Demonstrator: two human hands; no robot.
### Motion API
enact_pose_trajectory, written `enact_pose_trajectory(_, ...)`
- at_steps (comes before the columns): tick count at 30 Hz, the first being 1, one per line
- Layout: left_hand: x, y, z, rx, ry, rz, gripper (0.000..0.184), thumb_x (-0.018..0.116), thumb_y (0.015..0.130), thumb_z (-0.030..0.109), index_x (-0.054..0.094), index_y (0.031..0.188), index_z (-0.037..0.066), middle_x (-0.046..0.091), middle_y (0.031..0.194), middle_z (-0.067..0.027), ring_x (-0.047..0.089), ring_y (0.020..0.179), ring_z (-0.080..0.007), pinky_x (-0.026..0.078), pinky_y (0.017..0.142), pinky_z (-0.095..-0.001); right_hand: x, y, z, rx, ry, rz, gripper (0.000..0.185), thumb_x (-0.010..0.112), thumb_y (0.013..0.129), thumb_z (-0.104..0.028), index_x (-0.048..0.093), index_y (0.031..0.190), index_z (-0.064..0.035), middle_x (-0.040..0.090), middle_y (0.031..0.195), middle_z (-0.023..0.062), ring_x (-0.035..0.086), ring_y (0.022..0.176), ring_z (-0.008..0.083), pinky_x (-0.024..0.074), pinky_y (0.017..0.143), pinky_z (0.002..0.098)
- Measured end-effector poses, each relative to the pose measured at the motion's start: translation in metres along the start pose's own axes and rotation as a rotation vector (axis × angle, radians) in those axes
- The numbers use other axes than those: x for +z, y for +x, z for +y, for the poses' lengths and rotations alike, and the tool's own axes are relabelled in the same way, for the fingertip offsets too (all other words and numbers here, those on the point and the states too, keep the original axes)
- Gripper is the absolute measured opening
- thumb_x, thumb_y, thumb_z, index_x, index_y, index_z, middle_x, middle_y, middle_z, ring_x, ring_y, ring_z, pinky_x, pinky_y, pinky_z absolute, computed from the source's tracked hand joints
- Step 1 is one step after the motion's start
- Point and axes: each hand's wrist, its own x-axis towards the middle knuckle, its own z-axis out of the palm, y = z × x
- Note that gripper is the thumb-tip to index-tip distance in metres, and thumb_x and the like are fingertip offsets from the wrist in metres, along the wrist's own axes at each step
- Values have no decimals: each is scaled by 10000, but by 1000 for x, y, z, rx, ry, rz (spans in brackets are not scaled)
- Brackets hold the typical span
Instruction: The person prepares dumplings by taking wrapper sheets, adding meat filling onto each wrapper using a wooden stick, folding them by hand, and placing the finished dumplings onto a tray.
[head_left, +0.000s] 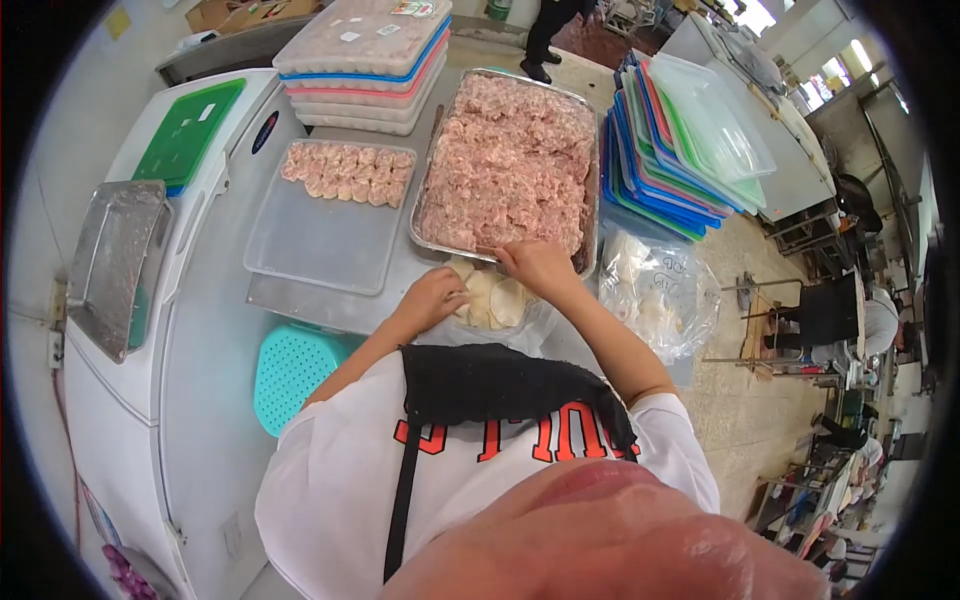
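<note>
Round pale dough wrappers (490, 298) lie in a clear plastic bag or tub close to my body. My left hand (435, 298) is at their left side, its fingers curled on a dough wrapper. At the near rim of a large metal tray (416, 228), my right hand (535, 267) is closed with the fingertips down by the meat; what they hold is hidden. Pinkish minced meat (510, 160) fills the tray. To its left, a translucent plastic tray (315, 245) carries rows of filled dumplings (350, 172) along its far part.
Stacked lidded trays (365, 50) stand at the far left. Coloured lids (680, 150) are piled at the right, above a clear plastic bag (655, 300) with white contents. A turquoise basket (295, 378) sits lower left. A metal pan (115, 265) rests on the white freezer (200, 330).
</note>
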Motion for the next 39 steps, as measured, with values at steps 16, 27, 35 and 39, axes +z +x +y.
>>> enact_pose_trajectory(16, 0, 3, 28, 227, 33, 141, 220, 713, 799, 179, 621, 947, 44, 612, 985, -111, 577, 945, -304, 473, 819, -388, -21, 20, 12, -14, -67, -96, 369, 513, 924, -378, 700, 811, -82, 679, 775, 158, 671, 717, 347, 525, 612, 488)
enact_pose_trajectory(27, -20, 22, 31, -163, -500, -6, 247, 625, 909, 233, 602, 1036, 23, 571, 888, -88, 563, 833, -220, 455, 784, -309, -11, 12, 3, 64, 151, -96, 332, 539, 893, -353, 708, 822, -77, 687, 800, 166, 678, 737, 318, 528, 640, 465)
enact_pose_trajectory(35, -45, 22, 59, 104, -62, 151, 217, 634, 836, 169, 656, 1040, 99, 683, 906, -131, 656, 821, -321, 515, 704, -378, -13, 12, 11, -38, -205, -212, 315, 545, 880, -308, 703, 780, -55, 669, 756, 209, 682, 731, 343, 534, 634, 464)
enact_pose_trajectory(39, -45, 18, 55, 148, -49, 116, 199, 662, 804, 173, 663, 982, 85, 676, 884, -116, 645, 811, -328, 501, 691, -408, -5, 8, 7, 51, -13, -171, 343, 517, 907, -337, 707, 805, -70, 673, 782, 191, 678, 747, 341, 533, 638, 465)
